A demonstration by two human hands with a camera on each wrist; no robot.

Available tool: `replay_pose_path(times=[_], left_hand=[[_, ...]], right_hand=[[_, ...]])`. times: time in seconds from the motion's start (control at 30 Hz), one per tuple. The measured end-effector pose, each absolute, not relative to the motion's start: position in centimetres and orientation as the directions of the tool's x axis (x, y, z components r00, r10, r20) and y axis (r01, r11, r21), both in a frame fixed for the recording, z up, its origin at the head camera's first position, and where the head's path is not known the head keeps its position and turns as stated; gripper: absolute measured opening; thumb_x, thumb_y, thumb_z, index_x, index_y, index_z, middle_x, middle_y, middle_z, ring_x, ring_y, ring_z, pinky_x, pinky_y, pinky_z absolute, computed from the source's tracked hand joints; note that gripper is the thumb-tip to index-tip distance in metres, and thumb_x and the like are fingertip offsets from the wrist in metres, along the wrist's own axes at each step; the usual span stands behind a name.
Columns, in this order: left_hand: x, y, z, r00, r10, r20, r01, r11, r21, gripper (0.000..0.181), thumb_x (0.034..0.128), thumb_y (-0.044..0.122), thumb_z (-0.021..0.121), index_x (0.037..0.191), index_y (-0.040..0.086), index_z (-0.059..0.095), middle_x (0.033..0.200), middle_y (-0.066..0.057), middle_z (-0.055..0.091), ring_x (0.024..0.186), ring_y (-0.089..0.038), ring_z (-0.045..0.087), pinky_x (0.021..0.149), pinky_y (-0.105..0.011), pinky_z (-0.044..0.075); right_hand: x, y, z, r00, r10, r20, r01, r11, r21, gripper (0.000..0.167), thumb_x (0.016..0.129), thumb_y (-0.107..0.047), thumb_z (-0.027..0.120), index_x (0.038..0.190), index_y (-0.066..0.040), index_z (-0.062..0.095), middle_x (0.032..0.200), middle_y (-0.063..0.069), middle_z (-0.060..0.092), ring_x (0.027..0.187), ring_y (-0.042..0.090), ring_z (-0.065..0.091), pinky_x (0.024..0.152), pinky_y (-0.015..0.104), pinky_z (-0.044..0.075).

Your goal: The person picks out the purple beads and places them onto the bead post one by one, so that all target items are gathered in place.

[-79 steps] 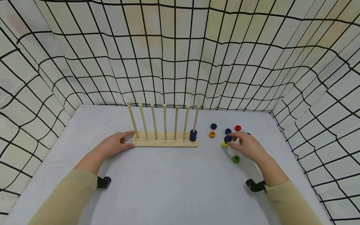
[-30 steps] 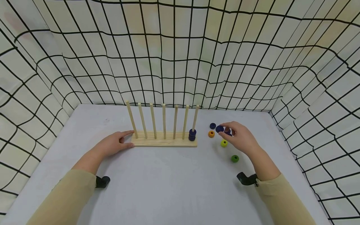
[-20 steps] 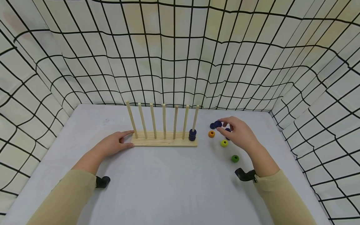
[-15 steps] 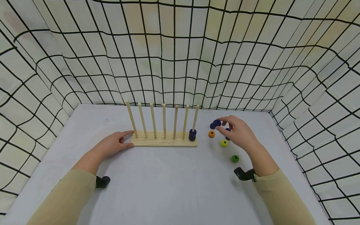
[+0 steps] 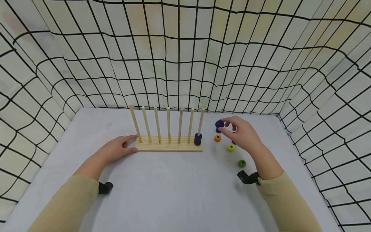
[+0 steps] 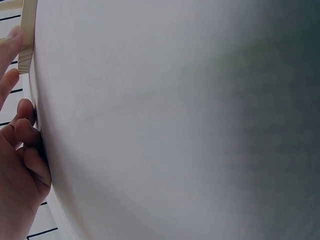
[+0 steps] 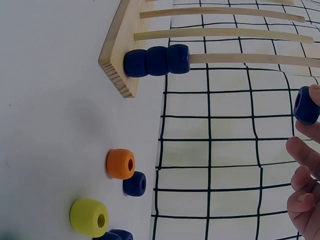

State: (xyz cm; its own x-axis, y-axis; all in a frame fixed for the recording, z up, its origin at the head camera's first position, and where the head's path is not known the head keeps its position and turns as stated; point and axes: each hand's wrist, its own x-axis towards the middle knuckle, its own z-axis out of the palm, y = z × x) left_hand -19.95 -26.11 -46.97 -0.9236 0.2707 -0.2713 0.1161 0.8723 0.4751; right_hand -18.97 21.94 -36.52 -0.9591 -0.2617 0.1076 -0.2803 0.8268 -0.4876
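My left hand [image 5: 117,148] holds the left end of a wooden peg stand [image 5: 169,149], index finger at its back corner and thumb at the front. In the left wrist view the fingertips touch the end of the base [image 6: 27,42]. A stack of three dark blue beads [image 5: 198,139] sits on the rightmost peg; the other pegs are bare. My right hand [image 5: 244,133] pinches a dark blue bead [image 5: 219,124] between thumb and index finger, raised right of the stand. The right wrist view shows this held bead [image 7: 306,106] level with the peg's upper part, apart from it.
Loose on the white table [image 5: 174,193] lie an orange bead [image 5: 217,138], a yellow bead [image 5: 230,147], a green bead [image 5: 242,163] and a blue bead [image 7: 134,184]. More blue beads [image 7: 120,234] are partly hidden. Black netting [image 5: 179,64] surrounds the table's back and sides.
My right hand has picked up the blue bead from beside the yellow one and carried it up and left, toward the stand. The left hand has stayed on the stand's end.
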Motion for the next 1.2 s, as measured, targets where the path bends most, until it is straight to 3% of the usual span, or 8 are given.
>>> replay_pose_path(times=[1.2], left_hand=[[-19.8,-26.0,-46.6,-0.923,0.276,-0.269,0.118,0.867,0.483,0.077,0.0897,0.05,0.069,0.152,0.014,0.042,0.077,-0.004,0.043,0.07,-0.019,0.039,0.064,-0.035,0.032]], right_hand=[[-19.5,18.7,-34.8,-0.948,-0.212,0.236,-0.311,0.77,-0.558,0.045,0.096,-0.041,0.065,0.134,-0.017,0.063,0.109,0.001,0.061,0.09,0.023,0.049,0.069,0.037,0.039]])
